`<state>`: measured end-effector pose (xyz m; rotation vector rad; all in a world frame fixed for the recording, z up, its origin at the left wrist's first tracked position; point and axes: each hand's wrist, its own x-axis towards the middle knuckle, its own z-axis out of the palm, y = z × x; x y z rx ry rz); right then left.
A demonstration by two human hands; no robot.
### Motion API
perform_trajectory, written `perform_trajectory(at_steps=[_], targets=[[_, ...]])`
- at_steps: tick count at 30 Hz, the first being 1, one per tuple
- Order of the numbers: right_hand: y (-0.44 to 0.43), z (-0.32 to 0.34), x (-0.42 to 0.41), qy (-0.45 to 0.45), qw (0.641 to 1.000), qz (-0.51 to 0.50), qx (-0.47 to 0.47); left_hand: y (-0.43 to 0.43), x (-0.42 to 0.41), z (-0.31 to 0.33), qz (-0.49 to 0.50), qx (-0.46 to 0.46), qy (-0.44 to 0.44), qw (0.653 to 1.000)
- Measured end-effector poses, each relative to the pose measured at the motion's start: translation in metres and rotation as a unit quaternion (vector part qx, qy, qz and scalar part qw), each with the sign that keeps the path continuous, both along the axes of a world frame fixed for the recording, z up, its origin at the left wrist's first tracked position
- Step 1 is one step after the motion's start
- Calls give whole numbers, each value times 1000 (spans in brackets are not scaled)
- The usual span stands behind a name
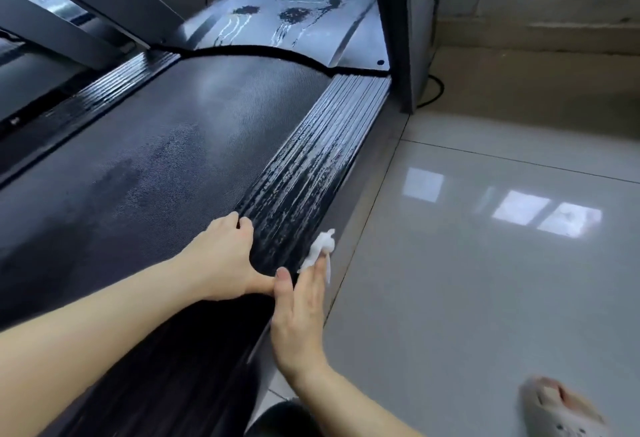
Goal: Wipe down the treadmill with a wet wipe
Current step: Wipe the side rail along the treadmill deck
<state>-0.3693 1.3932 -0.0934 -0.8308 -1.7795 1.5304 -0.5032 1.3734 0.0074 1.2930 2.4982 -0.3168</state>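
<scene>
Looking down along a treadmill (375, 166) here. Pressing a white wet wipe (320, 246) against the outer edge of the ribbed right side rail (311, 159) with the right hand (299, 308). Fingers straight and together, wipe bunched up at the fingertips, not balled in a fist or anything. Right thumb laid along the rail, touching the left thumb.

Bracing with the left hand (225, 256), palm down right where the belt (156, 159) meets that rail. Fingers relaxed, tips bent onto the inner ribs, holding nothing.

Loads of wet streaks and whitish smears on the rail beyond the wipe, all the way up toward the grey upright post (394, 21). Damp blotches on the belt too. Up front on the silver motor cover (249, 34): a couple of dark splotches with drips trailing down.

Off to the right, glossy pale floor tiles (485, 298) with window reflections, a black cable (437, 90) on the floor by the post, and a foot in a light slipper (561, 409) poking in at the bottom right corner.
</scene>
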Motion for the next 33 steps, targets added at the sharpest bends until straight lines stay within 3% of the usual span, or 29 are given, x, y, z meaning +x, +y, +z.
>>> perform_trajectory(at_steps=[2, 5, 10, 12, 19, 25, 28, 30, 33], targets=[[-8, -1, 9, 14, 1000, 15, 9, 0, 0, -1, -2, -5, 4, 1000], [47, 1, -17, 17, 1000, -11, -7, 0, -1, 0, 3, -11, 5, 1000], [182, -4, -62, 5, 986, -38, -165, 4, 7, 10, 19, -54, -5, 998], [173, -14, -61, 16, 984, -29, -173, 4, 6, 10, 9, -65, 5, 998], [-10, -33, -3, 26, 965, -15, -259, 5, 0, 3, -8, -73, 23, 997], [119, -20, -51, 14, 979, -43, -198, 6, -2, 2, -20, -68, 24, 997], [182, -14, -59, 30, 962, -42, -269, 6, -3, 3, -21, -64, 13, 998], [180, -22, -51, 50, 946, -40, -319, 6, -3, 3, -24, -60, 13, 998], [115, -45, -33, -3, 925, -25, -379, 4, -4, 3, -22, -62, 13, 998]])
